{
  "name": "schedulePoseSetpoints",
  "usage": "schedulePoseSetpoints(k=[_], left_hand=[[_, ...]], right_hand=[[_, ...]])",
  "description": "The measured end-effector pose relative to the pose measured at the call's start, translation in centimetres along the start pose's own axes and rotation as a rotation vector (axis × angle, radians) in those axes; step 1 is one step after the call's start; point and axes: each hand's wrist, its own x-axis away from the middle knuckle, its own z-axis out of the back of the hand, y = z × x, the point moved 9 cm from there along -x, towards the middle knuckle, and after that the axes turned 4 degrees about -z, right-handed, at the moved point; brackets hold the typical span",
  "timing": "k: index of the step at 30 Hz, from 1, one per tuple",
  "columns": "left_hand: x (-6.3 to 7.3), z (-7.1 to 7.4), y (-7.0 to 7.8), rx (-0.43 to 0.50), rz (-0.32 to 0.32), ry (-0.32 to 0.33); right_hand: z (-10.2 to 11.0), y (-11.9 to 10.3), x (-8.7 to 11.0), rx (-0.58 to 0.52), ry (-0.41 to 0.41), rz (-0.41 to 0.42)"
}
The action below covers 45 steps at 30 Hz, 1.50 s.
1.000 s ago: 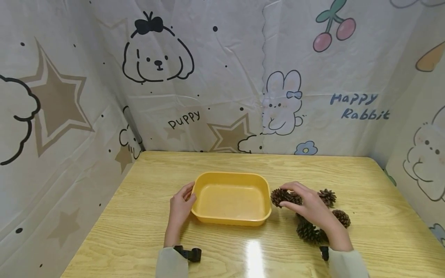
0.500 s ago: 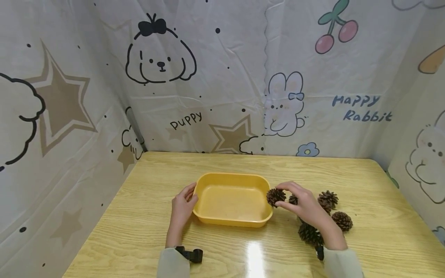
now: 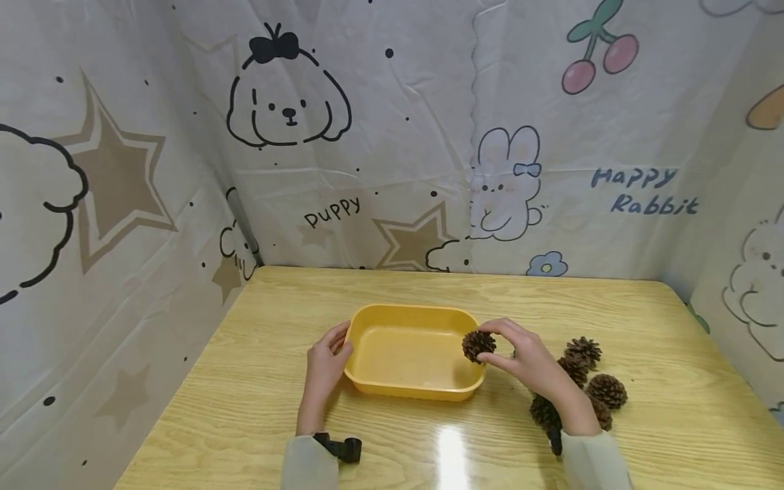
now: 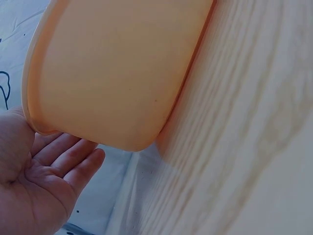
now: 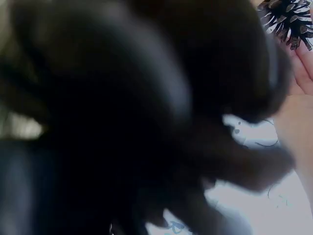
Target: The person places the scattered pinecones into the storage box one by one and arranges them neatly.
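In the head view my right hand pinches a brown pine cone between thumb and fingers, over the right end of a yellow tray. The same pine cone shows at the top right corner of the right wrist view. My left hand rests against the tray's left end. In the left wrist view the left hand's fingers lie loosely extended along the outside of the tray, below its rim; the thumb is hidden there.
Several more pine cones lie in a cluster right of the tray, partly hidden by my right forearm. A large dark blurred shape fills most of the right wrist view. Printed cloth hangs behind the wooden table.
My right hand has carried the pine cone left, from beside the tray to over its right end. The left hand stays at the tray's left end. The view has shifted slightly.
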Motion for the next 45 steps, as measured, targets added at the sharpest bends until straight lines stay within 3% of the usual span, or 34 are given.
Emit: schedulePoseSetpoints(k=[9,45], left_hand=[[-0.1,-0.2,-0.5,0.0,0.021,-0.011],[0.0,0.1,-0.1,0.029,-0.004,0.0]], right_hand=[[-1.4,0.3,-0.7,-0.016,-0.052,-0.062],[-5.6,-2.4,-3.4,-0.038,-0.096,0.011]])
